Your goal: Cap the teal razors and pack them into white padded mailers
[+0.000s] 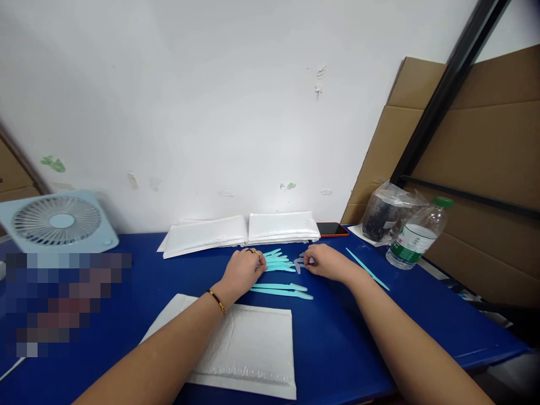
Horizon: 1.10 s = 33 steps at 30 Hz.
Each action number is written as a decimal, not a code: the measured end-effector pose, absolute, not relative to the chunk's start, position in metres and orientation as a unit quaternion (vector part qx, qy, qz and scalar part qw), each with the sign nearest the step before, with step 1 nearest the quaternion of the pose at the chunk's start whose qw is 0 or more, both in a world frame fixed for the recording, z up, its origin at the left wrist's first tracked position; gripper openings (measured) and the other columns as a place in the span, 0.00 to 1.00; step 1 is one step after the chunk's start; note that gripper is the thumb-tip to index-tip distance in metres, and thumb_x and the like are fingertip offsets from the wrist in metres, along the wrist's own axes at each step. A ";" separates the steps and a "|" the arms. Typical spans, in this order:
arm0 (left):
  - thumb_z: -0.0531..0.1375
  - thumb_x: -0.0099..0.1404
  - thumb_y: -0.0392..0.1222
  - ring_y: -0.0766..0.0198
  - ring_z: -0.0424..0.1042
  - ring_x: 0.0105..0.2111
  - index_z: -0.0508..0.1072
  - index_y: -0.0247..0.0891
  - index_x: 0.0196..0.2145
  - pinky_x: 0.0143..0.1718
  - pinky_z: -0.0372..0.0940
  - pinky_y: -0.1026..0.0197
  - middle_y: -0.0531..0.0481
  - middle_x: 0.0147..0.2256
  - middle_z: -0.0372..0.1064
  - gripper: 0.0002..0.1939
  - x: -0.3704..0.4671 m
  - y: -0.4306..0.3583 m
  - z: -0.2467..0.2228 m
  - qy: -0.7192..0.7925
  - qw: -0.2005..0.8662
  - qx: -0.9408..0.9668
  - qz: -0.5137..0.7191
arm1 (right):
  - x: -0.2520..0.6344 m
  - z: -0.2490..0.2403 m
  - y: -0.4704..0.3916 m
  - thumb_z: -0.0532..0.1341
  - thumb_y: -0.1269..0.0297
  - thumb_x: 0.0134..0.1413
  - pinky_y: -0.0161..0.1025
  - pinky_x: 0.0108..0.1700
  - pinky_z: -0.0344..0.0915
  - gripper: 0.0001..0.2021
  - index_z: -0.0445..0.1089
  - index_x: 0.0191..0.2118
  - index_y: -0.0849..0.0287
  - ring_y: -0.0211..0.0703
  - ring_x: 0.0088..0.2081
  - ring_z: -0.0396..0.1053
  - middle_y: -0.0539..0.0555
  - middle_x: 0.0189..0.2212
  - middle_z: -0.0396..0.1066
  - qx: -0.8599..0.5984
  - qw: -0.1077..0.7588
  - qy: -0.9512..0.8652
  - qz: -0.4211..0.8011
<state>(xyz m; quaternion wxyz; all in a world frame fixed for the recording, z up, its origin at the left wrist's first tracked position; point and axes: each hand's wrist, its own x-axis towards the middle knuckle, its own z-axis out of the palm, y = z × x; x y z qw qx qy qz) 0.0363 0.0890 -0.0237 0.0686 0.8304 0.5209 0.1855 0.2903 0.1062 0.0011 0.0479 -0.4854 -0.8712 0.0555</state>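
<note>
Left hand [243,271]: closed on turquoise strips [279,263].
Right hand [324,261]: touching pale pieces [298,266]; I cannot tell its grip.
Bottle [417,236]: right of my right hand; green-white label [412,243], illegible.

We log a flat, fanned pile of slim turquoise sticks [278,263]; relative to the pile, two sticks [280,289] lie nearer us, one stick [367,268] well right, small translucent pieces [298,267] just right.
</note>
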 end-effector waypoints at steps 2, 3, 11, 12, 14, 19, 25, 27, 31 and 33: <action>0.54 0.61 0.43 0.60 0.66 0.36 0.71 0.40 0.29 0.37 0.55 0.59 0.50 0.32 0.70 0.09 0.036 0.089 -0.024 0.519 0.067 0.831 0.191 | 0.288 0.000 0.106 0.57 0.71 0.43 0.32 0.30 0.54 0.06 0.71 0.29 0.59 0.40 0.31 0.66 0.54 0.31 0.71 -0.498 0.045 -0.865 0.040; 0.54 0.61 0.43 0.60 0.66 0.36 0.71 0.40 0.29 0.37 0.55 0.59 0.51 0.32 0.70 0.08 0.036 0.088 -0.023 0.517 0.066 0.831 0.195 | 0.288 0.001 0.106 0.57 0.71 0.43 0.32 0.29 0.54 0.05 0.70 0.28 0.60 0.40 0.31 0.65 0.54 0.31 0.71 -0.502 0.048 -0.863 0.038; 0.49 0.63 0.44 0.62 0.66 0.31 0.66 0.39 0.34 0.32 0.57 0.61 0.51 0.30 0.67 0.09 0.037 0.085 -0.019 0.512 0.136 0.804 0.270 | 0.298 0.005 0.106 0.55 0.61 0.52 0.33 0.29 0.61 0.09 0.66 0.33 0.60 0.36 0.25 0.66 0.50 0.24 0.69 -0.481 0.237 -0.814 0.224; 0.47 0.64 0.45 0.63 0.65 0.29 0.65 0.40 0.35 0.30 0.57 0.62 0.52 0.28 0.66 0.10 0.037 0.086 -0.020 0.515 0.163 0.793 0.283 | 0.298 0.005 0.107 0.56 0.58 0.51 0.34 0.30 0.63 0.11 0.67 0.34 0.61 0.38 0.26 0.67 0.51 0.24 0.69 -0.473 0.268 -0.798 0.261; 0.45 0.65 0.46 0.65 0.63 0.25 0.64 0.40 0.36 0.28 0.56 0.64 0.54 0.25 0.64 0.11 0.036 0.088 -0.021 0.519 0.204 0.771 0.308 | 0.297 0.002 0.109 0.59 0.54 0.48 0.37 0.33 0.66 0.14 0.68 0.34 0.62 0.41 0.30 0.70 0.54 0.26 0.71 -0.457 0.323 -0.762 0.326; 0.45 0.64 0.47 0.67 0.59 0.25 0.64 0.40 0.31 0.28 0.55 0.65 0.57 0.23 0.59 0.13 0.033 0.091 -0.023 0.516 0.243 0.744 0.347 | 0.288 -0.005 0.112 0.66 0.53 0.38 0.40 0.40 0.68 0.16 0.72 0.29 0.62 0.45 0.35 0.71 0.57 0.34 0.73 -0.431 0.449 -0.707 0.337; 0.47 0.62 0.43 0.67 0.59 0.25 0.64 0.40 0.29 0.28 0.55 0.66 0.57 0.22 0.58 0.09 0.032 0.091 -0.023 0.517 0.225 0.752 0.343 | 0.286 -0.006 0.111 0.67 0.56 0.38 0.42 0.41 0.69 0.15 0.72 0.29 0.63 0.46 0.35 0.72 0.57 0.33 0.73 -0.423 0.450 -0.708 0.342; 0.47 0.62 0.43 0.67 0.59 0.25 0.64 0.40 0.29 0.28 0.55 0.66 0.56 0.22 0.59 0.09 0.032 0.091 -0.022 0.521 0.218 0.753 0.337 | 0.286 -0.005 0.110 0.67 0.56 0.38 0.42 0.41 0.69 0.15 0.72 0.29 0.63 0.46 0.35 0.72 0.56 0.33 0.73 -0.421 0.444 -0.711 0.348; 0.47 0.62 0.43 0.67 0.59 0.24 0.65 0.40 0.30 0.27 0.55 0.66 0.56 0.22 0.59 0.10 0.031 0.090 -0.021 0.521 0.219 0.756 0.329 | 0.284 -0.004 0.108 0.67 0.56 0.38 0.41 0.40 0.70 0.14 0.72 0.30 0.62 0.46 0.34 0.72 0.56 0.32 0.73 -0.415 0.433 -0.715 0.359; 0.47 0.62 0.44 0.67 0.59 0.23 0.65 0.40 0.30 0.27 0.54 0.66 0.57 0.22 0.59 0.10 0.032 0.090 -0.022 0.517 0.219 0.760 0.328 | 0.281 -0.006 0.107 0.67 0.57 0.39 0.41 0.39 0.70 0.13 0.72 0.30 0.63 0.45 0.34 0.72 0.56 0.32 0.73 -0.413 0.426 -0.718 0.364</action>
